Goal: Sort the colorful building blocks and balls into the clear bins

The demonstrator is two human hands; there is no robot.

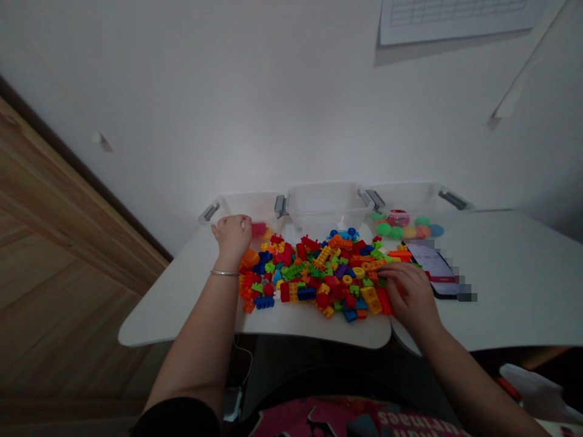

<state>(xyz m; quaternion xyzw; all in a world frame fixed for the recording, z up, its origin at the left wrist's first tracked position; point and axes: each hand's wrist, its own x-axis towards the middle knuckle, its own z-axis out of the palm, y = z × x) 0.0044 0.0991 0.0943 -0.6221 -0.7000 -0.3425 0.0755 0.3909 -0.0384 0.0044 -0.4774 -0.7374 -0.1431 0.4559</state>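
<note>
A loose pile of toy building bricks [314, 273] in red, yellow, green, blue and orange covers the middle of the white table. My left hand [233, 237], with a bracelet at its wrist, is at the front of the left clear plastic bin [255, 203]. Its fingers are curled, and whatever they may hold is hidden. Beside it, a red piece [259, 229] shows through the bin wall. My right hand [412, 294] reaches into the right edge of the pile, thumb and fingers apart, fingertips by an orange brick [374, 265].
A middle clear bin [328, 200] and a right clear bin [410, 197] stand along the wall. Several coloured balls [410, 232] show in the right one. A phone [435, 267] lies beside my right hand. The table's front edge [314, 337] runs close to the bricks.
</note>
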